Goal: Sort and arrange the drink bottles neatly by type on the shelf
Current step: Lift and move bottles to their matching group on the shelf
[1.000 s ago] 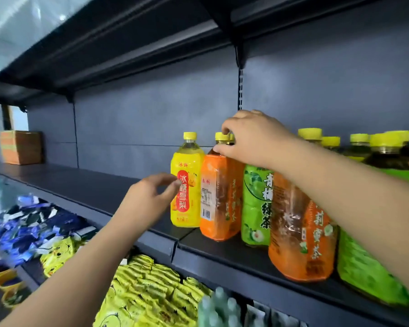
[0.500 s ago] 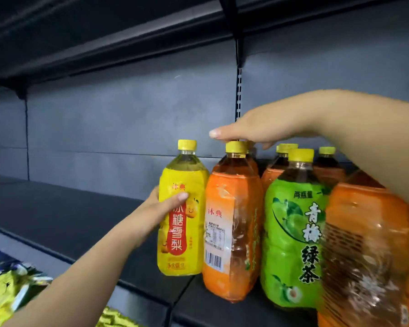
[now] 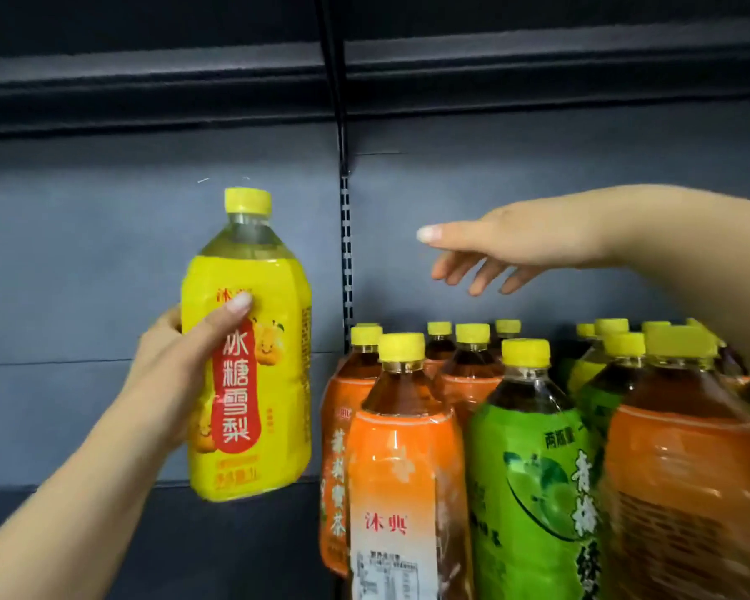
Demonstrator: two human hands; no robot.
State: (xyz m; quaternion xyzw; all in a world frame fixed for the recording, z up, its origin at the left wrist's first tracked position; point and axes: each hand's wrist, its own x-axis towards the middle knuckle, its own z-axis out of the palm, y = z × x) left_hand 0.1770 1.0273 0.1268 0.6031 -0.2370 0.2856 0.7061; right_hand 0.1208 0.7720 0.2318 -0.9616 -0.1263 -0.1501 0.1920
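Note:
My left hand (image 3: 172, 365) grips the yellow pear-drink bottle (image 3: 252, 352) around its middle and holds it upright in the air, left of the other bottles. My right hand (image 3: 512, 244) hovers open above the group, fingers spread, touching nothing. Below it stand several yellow-capped bottles: an orange-label tea bottle (image 3: 403, 465) at the front, a green-label tea bottle (image 3: 533, 478) to its right, another orange-label bottle (image 3: 685, 491) at the far right, and more of both kinds behind.
The dark shelf board (image 3: 105, 543) stretches bare to the left of the bottles. A grey back panel (image 3: 105, 253) with a slotted upright (image 3: 345, 253) stands behind. The upper shelf's edge (image 3: 364, 67) runs overhead.
My left hand has lifted the yellow bottle off the shelf and away from the orange one. My right hand has left the bottle cap and opened above the group. The view moved closer.

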